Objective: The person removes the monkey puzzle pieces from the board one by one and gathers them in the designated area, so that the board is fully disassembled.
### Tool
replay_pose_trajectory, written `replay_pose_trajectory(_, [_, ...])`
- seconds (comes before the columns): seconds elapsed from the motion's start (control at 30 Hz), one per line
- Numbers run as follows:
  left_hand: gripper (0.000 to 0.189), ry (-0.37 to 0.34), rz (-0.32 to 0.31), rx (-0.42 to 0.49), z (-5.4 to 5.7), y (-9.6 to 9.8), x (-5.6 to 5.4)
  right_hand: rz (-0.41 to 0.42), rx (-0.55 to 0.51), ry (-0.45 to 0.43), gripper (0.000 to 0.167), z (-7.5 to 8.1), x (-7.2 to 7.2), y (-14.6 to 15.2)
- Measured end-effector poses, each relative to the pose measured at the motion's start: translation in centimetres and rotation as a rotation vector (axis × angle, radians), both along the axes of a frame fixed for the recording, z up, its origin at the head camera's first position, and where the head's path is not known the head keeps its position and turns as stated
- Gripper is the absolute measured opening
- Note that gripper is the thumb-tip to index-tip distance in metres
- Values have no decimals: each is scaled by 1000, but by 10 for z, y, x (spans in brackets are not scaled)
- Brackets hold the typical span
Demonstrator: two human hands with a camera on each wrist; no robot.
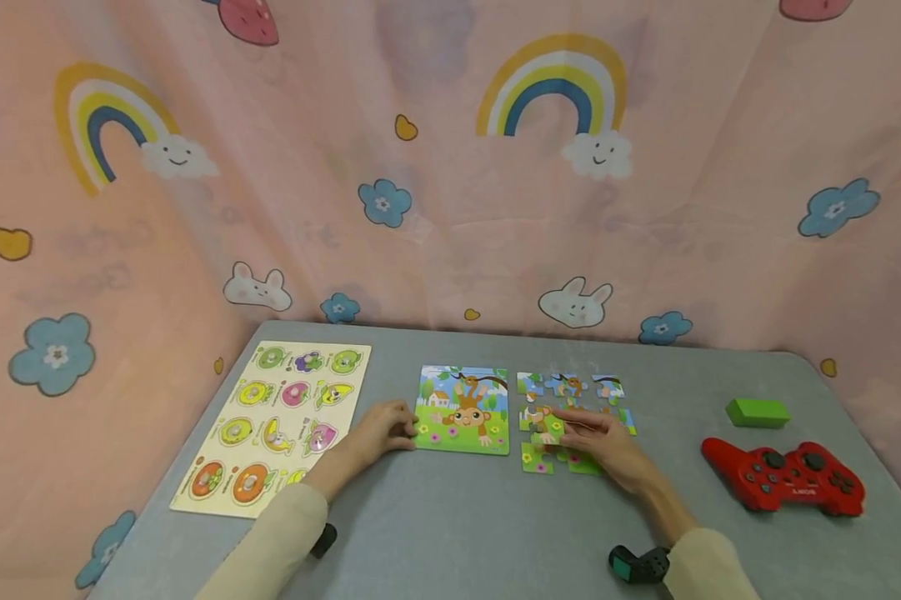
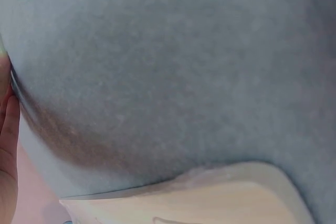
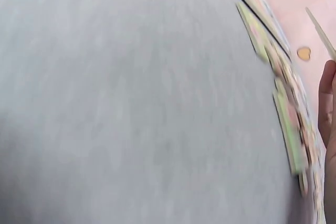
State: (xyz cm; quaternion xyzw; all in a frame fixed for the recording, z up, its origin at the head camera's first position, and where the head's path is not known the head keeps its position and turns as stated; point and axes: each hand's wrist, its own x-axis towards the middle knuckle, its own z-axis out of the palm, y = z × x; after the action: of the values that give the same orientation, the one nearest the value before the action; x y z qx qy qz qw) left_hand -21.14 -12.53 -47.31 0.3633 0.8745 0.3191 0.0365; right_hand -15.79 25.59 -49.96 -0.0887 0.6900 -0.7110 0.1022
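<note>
My left hand (image 1: 381, 429) holds the left edge of a square monkey picture board (image 1: 461, 425), its fingers bent at the rim. In the left wrist view only a few fingers (image 2: 8, 135) show at the left border. Over a spread of loose jigsaw pieces (image 1: 536, 458) right of the board, my right hand (image 1: 603, 446) pinches one jigsaw piece (image 3: 321, 32) between thumb and fingers, raised off the table. The hand hides part of the pieces beneath it. They carry the same monkey, grass and branch picture as the board.
A fruit peg board (image 1: 228, 457) lies at the left, partly behind my left forearm. On the right are a red game controller (image 1: 788, 483) and a green block (image 1: 758, 413). A pink printed curtain (image 1: 450, 250) hangs behind the grey table (image 1: 435, 533).
</note>
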Motion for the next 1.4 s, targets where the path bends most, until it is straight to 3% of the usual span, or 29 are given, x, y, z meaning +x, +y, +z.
replay_pose_trajectory(0.27, [10, -3, 13, -29, 3, 2, -1, -48, -7, -92, 54, 5, 15, 27])
replay_pose_trajectory(0.6, [10, 3, 13, -7, 1, 1, 1, -45, -79, -130, 45, 8, 32, 61])
replay_pose_trajectory(0.87, [10, -20, 18, -9, -1, -1, 4, -80, 36, -163, 42, 7, 39, 83])
replay_pose_trajectory(1.1, [11, -5, 12, 1, -2, -3, 3, -104, 120, -202, 56, 8, 40, 92])
replay_pose_trajectory(1.4, [10, 16, 10, -5, 0, 1, 3, -72, 311, -141, 55, 13, 40, 100])
